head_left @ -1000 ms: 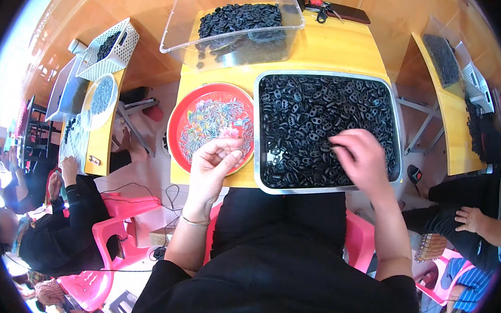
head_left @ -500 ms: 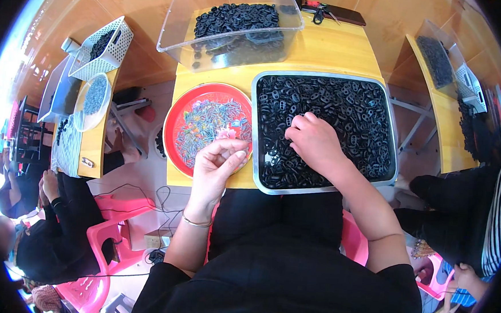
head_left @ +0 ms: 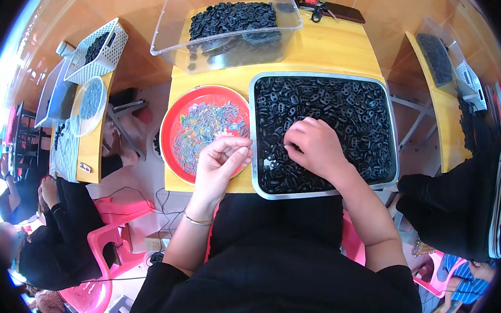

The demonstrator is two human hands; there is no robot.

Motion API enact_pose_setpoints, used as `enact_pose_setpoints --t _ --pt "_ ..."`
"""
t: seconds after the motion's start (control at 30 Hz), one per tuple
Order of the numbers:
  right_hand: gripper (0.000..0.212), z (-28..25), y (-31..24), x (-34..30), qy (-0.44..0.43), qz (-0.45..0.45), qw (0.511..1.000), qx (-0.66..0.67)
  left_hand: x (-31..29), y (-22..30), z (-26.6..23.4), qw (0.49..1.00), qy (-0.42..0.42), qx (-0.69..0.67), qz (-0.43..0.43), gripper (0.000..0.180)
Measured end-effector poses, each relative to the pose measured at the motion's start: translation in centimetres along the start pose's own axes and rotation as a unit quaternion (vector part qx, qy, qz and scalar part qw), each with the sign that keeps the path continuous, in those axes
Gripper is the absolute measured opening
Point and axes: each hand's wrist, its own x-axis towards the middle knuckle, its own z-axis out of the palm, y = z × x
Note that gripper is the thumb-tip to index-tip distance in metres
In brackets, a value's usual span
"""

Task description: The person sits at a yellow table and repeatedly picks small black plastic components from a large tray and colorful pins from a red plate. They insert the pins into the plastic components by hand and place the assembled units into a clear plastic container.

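My left hand [head_left: 220,163] is over the near right edge of a round red tray [head_left: 173,114]. Thumb and fingertips are pinched together; anything between them is too small to make out. Many small thin pieces [head_left: 197,131], mostly grey-blue with some yellow and red, lie in that tray. My right hand [head_left: 315,148] is over the middle of a rectangular metal tray [head_left: 394,139], its fingers curled down at small black oval pieces with holes [head_left: 359,114]. Its fingertips are partly hidden, so I cannot tell whether a piece is in them.
A clear plastic bin [head_left: 183,29] of black pieces stands at the table's far side. Behind the metal tray lie scissors [head_left: 317,12] and a dark flat case [head_left: 348,13]. Side tables carry white baskets [head_left: 108,56]. People sit left and right; a pink chair [head_left: 98,250] is at left.
The view has shifted slightly. My right hand's fingers have drawn in a little over the black pieces; my left hand keeps its pinch. The person at right has moved an arm.
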Motion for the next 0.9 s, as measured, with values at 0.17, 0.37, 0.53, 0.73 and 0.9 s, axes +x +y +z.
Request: enact_pose_setpoints --t 0.17,0.37,0.53,0.73,0.9 --pt "0.012 -0.3 -1.2 -0.6 0.041 0.137 0.944 0.298 0.1 -1.0 0.3 1.000 -0.026 -0.010 0.002 0.014" --pt "0.013 -0.8 -3.0 -1.3 0.069 0.181 0.877 0.440 0.5 -1.2 1.4 0.999 -0.046 -0.017 -0.015 0.015" --pt "0.012 -0.8 -3.6 -1.5 0.105 0.173 0.852 0.484 0.7 -1.5 2.2 0.999 -0.039 -0.033 0.013 0.017" --pt "0.011 -0.8 -4.0 -1.4 0.081 0.167 0.857 0.480 0.7 -1.2 2.8 0.998 -0.036 -0.037 0.040 0.024" --pt "0.011 -0.2 -4.2 -1.5 0.136 0.155 0.850 0.486 0.7 -1.3 2.7 0.998 -0.031 -0.026 0.049 0.025"
